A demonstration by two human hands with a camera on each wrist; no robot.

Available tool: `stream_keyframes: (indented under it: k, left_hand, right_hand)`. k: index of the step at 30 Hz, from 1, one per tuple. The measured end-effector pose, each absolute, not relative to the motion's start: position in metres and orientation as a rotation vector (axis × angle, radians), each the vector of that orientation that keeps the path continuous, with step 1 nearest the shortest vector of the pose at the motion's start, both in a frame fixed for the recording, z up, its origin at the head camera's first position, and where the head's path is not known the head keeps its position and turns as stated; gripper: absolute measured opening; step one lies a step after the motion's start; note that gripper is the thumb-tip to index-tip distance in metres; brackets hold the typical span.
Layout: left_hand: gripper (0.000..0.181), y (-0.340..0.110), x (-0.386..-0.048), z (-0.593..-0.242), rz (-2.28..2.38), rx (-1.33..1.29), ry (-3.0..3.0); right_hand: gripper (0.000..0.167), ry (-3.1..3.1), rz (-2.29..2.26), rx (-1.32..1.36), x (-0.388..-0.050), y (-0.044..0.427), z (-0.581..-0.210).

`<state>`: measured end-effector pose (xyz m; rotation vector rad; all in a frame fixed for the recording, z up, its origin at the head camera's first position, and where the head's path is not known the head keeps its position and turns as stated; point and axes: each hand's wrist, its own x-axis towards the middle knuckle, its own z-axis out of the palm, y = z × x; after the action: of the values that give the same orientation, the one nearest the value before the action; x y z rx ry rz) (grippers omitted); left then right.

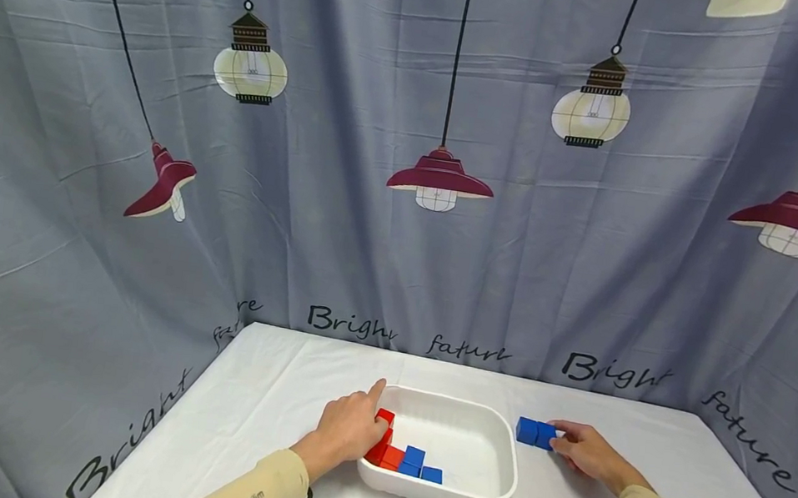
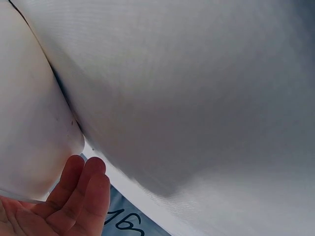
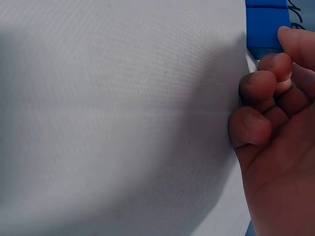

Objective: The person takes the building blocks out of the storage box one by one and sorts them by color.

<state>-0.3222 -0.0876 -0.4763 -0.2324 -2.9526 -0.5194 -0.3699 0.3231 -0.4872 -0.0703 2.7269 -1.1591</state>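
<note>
The right hand pinches one of two smooth blue cubes on white cloth, beside one rounded, glossy tray containing several red blocks, whose wall the left hand holds.

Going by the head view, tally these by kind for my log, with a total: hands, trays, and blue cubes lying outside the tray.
Hands: 2 (left hand, right hand)
White tray: 1
Blue cubes outside the tray: 2
Total: 5
</note>
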Motion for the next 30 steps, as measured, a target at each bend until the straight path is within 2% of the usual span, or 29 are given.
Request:
stream_keyframes:
  k: [22,30]
  left_hand:
    - [0.066,-0.0873,-0.3235,-0.4754,-0.521,-0.224,-2.973]
    - [0.067,-0.0862,-0.3229,-0.476,-0.525,-0.217,-2.981]
  right_hand:
    - [0.055,2.709,-1.147,-0.065,-0.3699,0.3231,-0.4849]
    - [0.064,2.696,-1.174,-0.063,-0.3667,0.3222,-0.4802]
